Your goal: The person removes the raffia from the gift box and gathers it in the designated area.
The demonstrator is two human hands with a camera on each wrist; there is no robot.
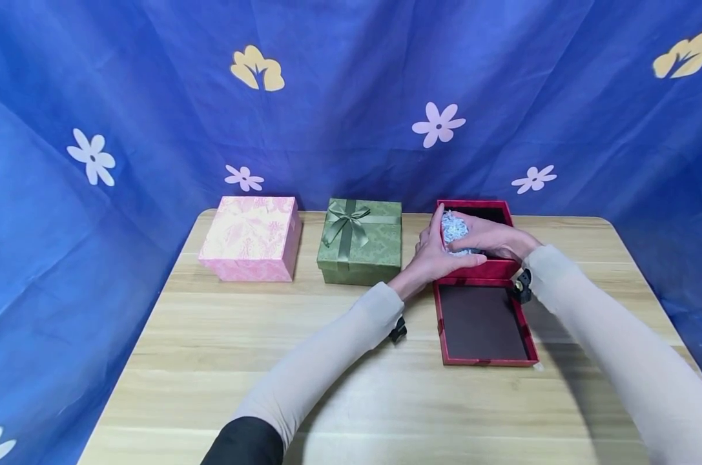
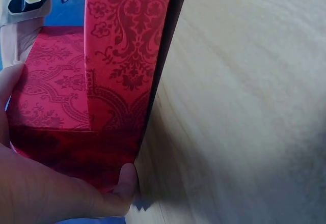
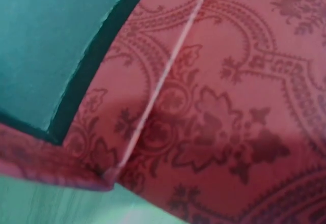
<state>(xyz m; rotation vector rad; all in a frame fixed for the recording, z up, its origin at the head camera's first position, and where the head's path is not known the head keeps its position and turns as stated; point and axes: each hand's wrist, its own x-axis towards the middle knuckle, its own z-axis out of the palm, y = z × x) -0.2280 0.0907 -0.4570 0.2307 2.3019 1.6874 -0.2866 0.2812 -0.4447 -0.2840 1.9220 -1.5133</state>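
A red patterned gift box [image 1: 477, 270] stands at the back right, its dark inside showing. Pale blue shredded paper [image 1: 454, 227] sits in its left part. My left hand [image 1: 432, 258] grips the box at its left side, thumb across the front rim; in the left wrist view its fingers [image 2: 126, 183] bend round the patterned wall. My right hand [image 1: 493, 237] reaches in from the right, thumb and fingers about the shredded paper. The red lid [image 1: 484, 323] lies in front of the box, dark inner side up. Box and lid fill the right wrist view, where no hand shows.
To the left stand a closed green box [image 1: 359, 248] with a ribbon bow and a closed pink box [image 1: 248, 232]. All rest along the back of a light wooden table [image 1: 240, 349]. A blue curtain [image 1: 351, 129] with flower shapes hangs behind and at both sides.
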